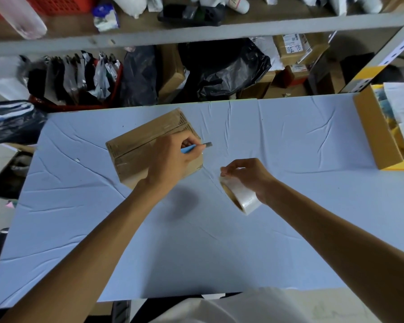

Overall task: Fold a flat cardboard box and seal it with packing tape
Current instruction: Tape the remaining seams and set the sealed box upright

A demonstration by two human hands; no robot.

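The box [135, 143] under the left hand [170, 159] looks folded and taped (seam glossy). That hand grips a knife [191, 148], the right hand [250, 176] holds the tape roll [245, 199]. Probably only cutting remains.

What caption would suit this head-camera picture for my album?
Left hand holds a blue knife by a taped cardboard box; right hand grips a tape roll.

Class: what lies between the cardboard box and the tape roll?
Head view shows only creased blue tablecloth between the cardboard box and the tape roll.
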